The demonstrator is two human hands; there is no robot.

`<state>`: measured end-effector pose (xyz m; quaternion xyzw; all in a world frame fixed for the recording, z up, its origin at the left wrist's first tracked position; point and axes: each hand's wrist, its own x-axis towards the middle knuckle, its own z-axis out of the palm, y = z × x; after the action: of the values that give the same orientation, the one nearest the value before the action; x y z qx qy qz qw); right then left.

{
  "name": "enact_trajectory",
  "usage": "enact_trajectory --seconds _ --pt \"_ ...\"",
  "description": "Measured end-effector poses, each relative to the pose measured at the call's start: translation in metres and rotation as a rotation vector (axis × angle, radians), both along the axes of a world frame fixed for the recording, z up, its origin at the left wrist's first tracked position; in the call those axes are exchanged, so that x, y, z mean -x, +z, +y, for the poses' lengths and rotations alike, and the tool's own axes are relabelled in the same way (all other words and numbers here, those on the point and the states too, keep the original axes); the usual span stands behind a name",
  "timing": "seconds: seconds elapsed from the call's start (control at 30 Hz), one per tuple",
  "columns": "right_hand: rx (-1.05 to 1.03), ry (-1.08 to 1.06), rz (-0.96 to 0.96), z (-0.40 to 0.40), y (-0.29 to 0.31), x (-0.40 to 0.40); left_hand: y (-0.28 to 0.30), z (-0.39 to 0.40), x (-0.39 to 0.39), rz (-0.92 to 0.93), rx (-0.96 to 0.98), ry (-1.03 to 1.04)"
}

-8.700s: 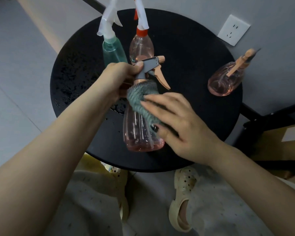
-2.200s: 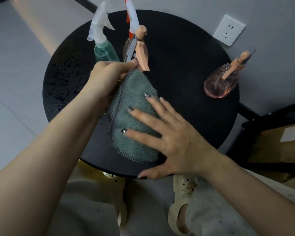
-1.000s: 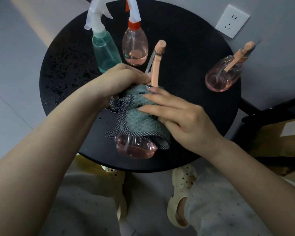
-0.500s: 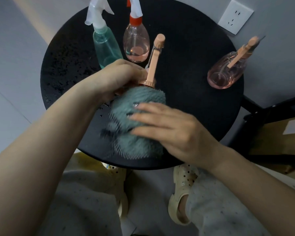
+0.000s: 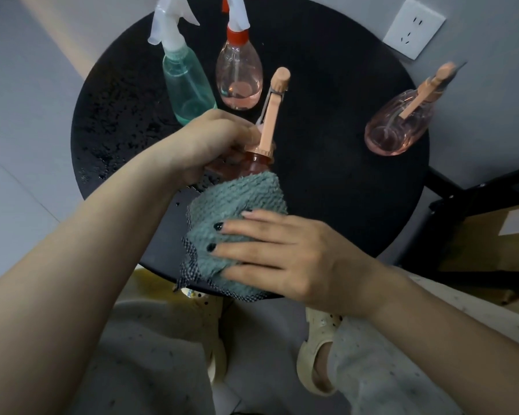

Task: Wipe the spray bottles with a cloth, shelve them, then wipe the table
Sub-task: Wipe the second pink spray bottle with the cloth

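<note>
My left hand (image 5: 206,143) grips the neck of a pink spray bottle (image 5: 256,163) with a peach trigger head, held tilted above the round black table (image 5: 327,181). A grey-green cloth (image 5: 237,205) covers the bottle's body. My right hand (image 5: 282,256) wraps the cloth around the body, fingers curled over it. Three other bottles stand on the table: a teal one (image 5: 186,85) with a white head, a pink one (image 5: 238,74) with a red collar, and a pink one (image 5: 399,127) with a peach head at the right.
Water droplets (image 5: 108,127) speckle the table's left side. A white wall socket (image 5: 412,26) is on the grey wall behind. A black frame (image 5: 462,193) and a cardboard box (image 5: 498,235) stand at the right. My legs and sandals are below the table edge.
The cloth has slid down from the bottle's shoulder toward its base, baring the brownish neck. My right hand moved down with it; my left hand kept its grip on the neck.
</note>
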<state>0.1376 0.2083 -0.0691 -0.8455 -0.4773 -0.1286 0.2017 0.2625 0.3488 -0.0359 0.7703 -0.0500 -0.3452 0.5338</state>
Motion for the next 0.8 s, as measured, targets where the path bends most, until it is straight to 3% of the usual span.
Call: enact_trajectory --seconds 0.13,0.3,0.4,0.67,0.8 --pt "-0.075 -0.079 0.108 -0.008 0.005 -0.007 -0.001 -0.001 -0.001 0.008 0.033 0.035" --pt "-0.356 -0.379 0.304 -0.018 0.006 -0.019 -0.001 -0.004 0.000 0.055 0.113 0.088" --pt "-0.462 -0.453 0.361 -0.013 0.008 -0.016 0.000 -0.004 -0.001 0.075 0.147 0.118" --pt "-0.093 -0.091 0.042 -0.002 0.001 -0.002 -0.004 0.001 -0.004 -0.012 0.014 0.071" --pt "-0.124 -0.124 0.090 -0.007 0.002 -0.007 -0.003 0.000 -0.004 -0.039 -0.027 0.056"
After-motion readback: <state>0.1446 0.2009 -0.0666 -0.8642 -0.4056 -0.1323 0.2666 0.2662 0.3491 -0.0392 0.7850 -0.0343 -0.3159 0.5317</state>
